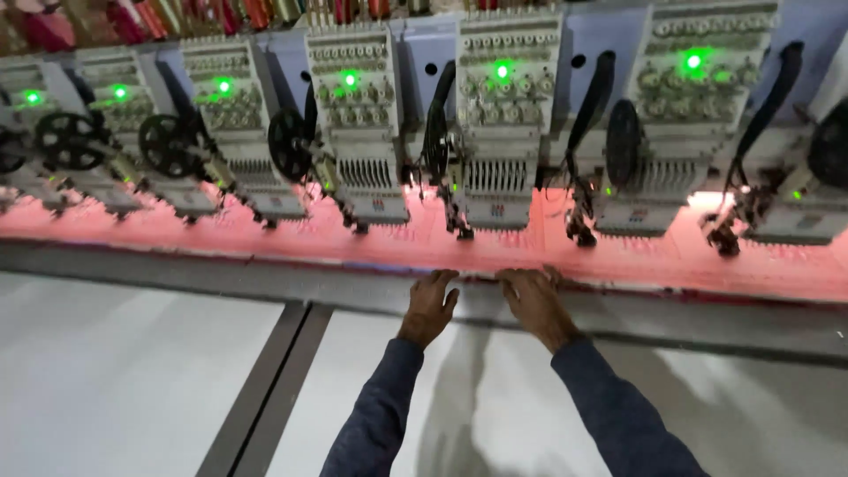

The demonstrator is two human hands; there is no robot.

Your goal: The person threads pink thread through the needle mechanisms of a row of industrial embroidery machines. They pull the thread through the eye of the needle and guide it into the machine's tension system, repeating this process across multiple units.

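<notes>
Right now both hands are reaching forward across the white machine table to the near edge of the pink-red fabric stretched under a row of multi-head embroidery machine heads. The left hand is lying palm down, fingers loosely together, with the fingertips touching the grey frame bar where the fabric begins. The right hand is lying just beside it, fingers slightly spread and pressing on the fabric's edge; neither hand is pinching anything that I can make out. Judging by this, the fabric is being smoothed or checked along the frame in front of the middle head, whose green indicator light is glowing. Any further adjustment would call for keeping the fingertips low and well clear of the needle bars just beyond.
</notes>
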